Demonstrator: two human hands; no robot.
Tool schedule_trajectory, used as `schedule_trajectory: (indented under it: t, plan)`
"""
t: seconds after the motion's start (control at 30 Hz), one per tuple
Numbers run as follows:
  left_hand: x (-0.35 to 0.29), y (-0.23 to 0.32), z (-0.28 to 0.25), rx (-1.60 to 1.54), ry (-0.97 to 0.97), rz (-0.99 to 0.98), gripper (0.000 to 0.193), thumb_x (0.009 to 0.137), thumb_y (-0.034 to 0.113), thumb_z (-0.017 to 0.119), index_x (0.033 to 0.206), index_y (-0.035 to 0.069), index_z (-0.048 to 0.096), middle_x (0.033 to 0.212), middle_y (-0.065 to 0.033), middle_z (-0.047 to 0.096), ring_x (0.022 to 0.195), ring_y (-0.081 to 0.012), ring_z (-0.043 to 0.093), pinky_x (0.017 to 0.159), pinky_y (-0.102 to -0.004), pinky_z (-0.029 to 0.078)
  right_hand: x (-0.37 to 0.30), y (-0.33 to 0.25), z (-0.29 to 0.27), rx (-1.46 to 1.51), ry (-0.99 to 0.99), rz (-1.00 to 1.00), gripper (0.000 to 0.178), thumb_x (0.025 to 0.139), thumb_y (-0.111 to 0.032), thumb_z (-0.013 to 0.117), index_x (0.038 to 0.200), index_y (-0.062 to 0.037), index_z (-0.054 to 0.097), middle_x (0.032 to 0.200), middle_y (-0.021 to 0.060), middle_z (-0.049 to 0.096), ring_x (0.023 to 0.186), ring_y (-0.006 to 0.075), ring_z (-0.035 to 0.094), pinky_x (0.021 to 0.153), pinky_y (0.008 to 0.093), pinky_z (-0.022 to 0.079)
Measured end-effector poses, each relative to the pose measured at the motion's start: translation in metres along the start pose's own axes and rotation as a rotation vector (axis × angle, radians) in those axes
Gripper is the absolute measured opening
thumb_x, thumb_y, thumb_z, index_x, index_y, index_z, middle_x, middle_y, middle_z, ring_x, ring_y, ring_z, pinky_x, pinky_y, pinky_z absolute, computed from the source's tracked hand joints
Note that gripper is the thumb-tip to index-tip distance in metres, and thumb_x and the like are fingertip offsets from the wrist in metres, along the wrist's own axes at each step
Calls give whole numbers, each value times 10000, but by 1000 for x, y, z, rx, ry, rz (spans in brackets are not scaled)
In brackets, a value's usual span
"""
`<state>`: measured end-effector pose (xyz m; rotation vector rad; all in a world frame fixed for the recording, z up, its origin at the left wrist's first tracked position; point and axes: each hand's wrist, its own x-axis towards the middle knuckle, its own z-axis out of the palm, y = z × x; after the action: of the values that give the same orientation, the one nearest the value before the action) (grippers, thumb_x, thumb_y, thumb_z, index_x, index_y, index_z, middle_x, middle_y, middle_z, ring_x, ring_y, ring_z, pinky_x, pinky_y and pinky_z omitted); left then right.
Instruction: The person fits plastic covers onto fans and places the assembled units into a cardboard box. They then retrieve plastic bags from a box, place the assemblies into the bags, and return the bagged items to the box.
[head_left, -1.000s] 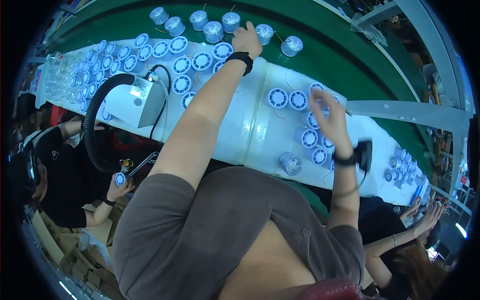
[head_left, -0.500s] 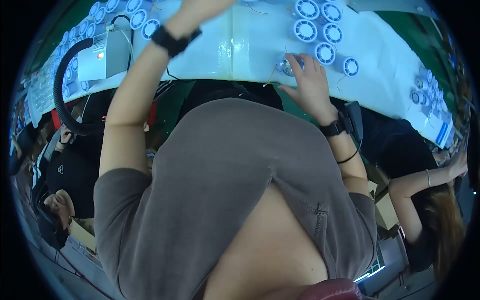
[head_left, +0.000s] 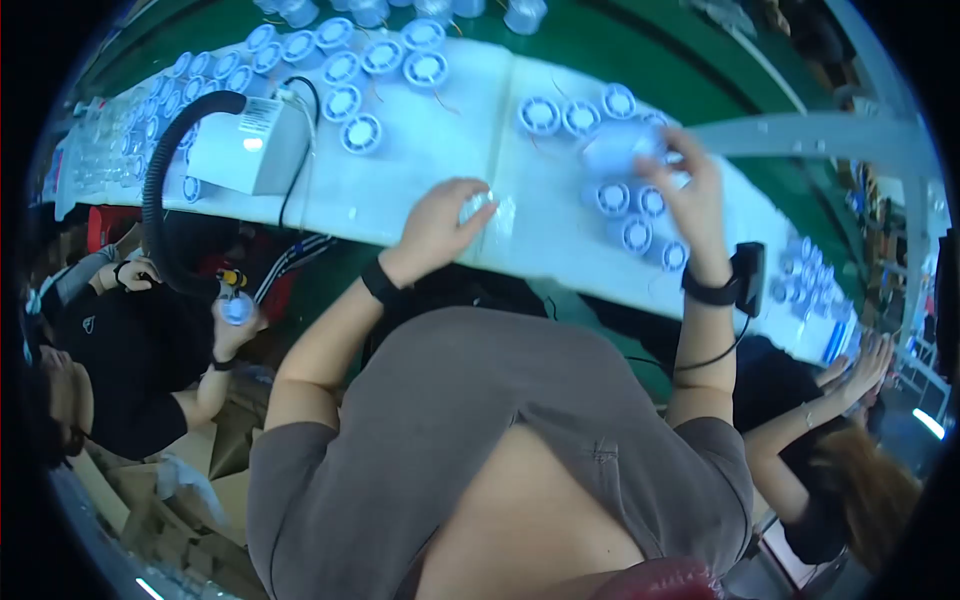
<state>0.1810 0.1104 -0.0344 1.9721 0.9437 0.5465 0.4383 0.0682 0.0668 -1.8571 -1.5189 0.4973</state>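
Near the middle of the white table, my left hand is closed around a small clear, shiny piece whose kind I cannot make out. Farther right, my right hand grips a pale blue cylindrical housing, held on its side above the table and smeared by motion. Just below it stand several similar housings with slotted round ends, some trailing thin wires. More housings stand beyond it in a row.
Left on the table, a white box carries a black corrugated hose. Housings crowd the far left. A person in black at left holds a housing by the hose end. Another person's arm is at right.
My left hand has come back from the far side to mid-table. My right hand has left the near edge and lifted a housing farther out. The view has shifted.
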Motion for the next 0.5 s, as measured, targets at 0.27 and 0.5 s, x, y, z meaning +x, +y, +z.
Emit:
schedule_trajectory:
  t: [0.27,0.5]
  plan:
    - [-31,-21,-19,-42,-135,-60,284,782,243,530,960,23,510,850,-152,558,759,-290,534,662,-352,424,239,46,65,-485,127,259,642,613,-500,594,966,35,562,949,214,563,897,306,541,785,340,408]
    - [-28,-58,-44,-45,-170,-203,294,781,256,532,973,35,502,821,-154,557,756,-289,535,657,-356,426,279,138,117,-668,21,258,788,597,-619,539,1037,35,521,1016,241,527,1011,348,474,847,363,374]
